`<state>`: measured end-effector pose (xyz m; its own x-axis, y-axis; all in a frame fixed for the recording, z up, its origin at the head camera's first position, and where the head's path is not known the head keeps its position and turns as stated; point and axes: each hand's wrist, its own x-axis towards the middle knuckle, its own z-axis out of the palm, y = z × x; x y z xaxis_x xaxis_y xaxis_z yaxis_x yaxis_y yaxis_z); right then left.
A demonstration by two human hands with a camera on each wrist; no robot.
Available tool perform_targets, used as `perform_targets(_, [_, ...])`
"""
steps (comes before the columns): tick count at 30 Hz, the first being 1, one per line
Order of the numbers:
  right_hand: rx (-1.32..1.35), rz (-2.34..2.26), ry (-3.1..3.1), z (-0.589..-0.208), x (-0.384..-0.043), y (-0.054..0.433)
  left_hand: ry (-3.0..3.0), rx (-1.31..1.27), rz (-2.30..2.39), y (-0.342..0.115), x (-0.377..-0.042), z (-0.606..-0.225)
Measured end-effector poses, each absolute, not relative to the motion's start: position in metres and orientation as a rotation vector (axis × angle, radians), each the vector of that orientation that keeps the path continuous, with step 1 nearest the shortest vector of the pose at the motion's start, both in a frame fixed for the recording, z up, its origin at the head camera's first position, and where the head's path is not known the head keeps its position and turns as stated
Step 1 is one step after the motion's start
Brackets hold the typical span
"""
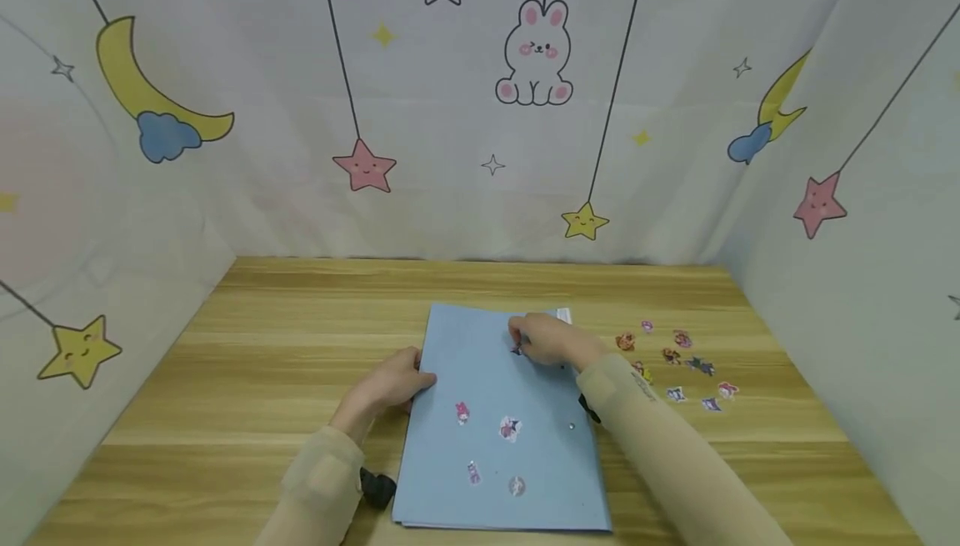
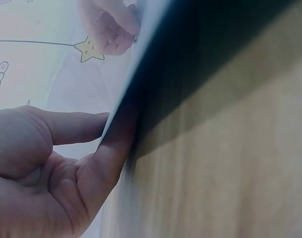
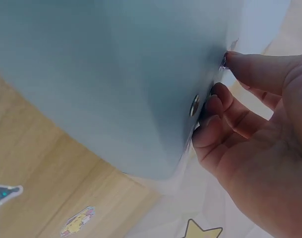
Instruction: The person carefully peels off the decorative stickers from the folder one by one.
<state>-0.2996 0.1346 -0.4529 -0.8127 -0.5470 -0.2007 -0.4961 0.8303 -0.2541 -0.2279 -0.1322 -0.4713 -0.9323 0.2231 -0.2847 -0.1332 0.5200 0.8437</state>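
A light blue folder (image 1: 480,371) lies on the table, with several small cartoon stickers on its cover, among them a pink one (image 1: 462,413) and a white and purple one (image 1: 510,428). My left hand (image 1: 392,379) pinches the folder's left edge, thumb above and fingers beneath; the left wrist view shows that edge lifted off the wood. Near the folder's top right, my right hand (image 1: 551,339) holds a small dark purple sticker (image 3: 223,60) by thumb and fingertips, right at the cover. Its other fingers rest curled by a round metal snap (image 3: 194,105).
To the folder's right, several loose stickers, including a dark blue one (image 1: 701,365) and a brown one (image 1: 626,341), lie scattered on the wooden table (image 1: 300,346). A white curtain (image 1: 450,221) with stars, moons and rabbits encloses the back and sides.
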Motion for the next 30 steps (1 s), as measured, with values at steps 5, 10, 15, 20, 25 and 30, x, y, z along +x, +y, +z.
perform_targets(5, [-0.761,-0.29,2.712,-0.452,-0.305,0.134,2.41,0.065,1.379,-0.13,-0.229,-0.472])
perform_targets(10, [-0.728,-0.316,2.697,-0.45,-0.308,0.135,2.421,0.055,1.38,-0.129,-0.23,-0.472])
perform_targets(15, [-0.755,-0.297,2.686,-0.452,-0.312,0.137,2.424,0.047,1.38,-0.127,-0.231,-0.471])
perform_targets(20, [-0.756,-0.28,2.679,-0.454,-0.313,0.136,2.43,0.048,1.374,-0.127,-0.231,-0.471])
perform_targets(25, [-0.765,-0.266,2.681,-0.453,-0.313,0.136,2.437,0.052,1.368,-0.127,-0.231,-0.47])
perform_targets(30, [-0.751,-0.265,2.666,-0.452,-0.313,0.135,2.438,0.05,1.359,-0.127,-0.231,-0.471])
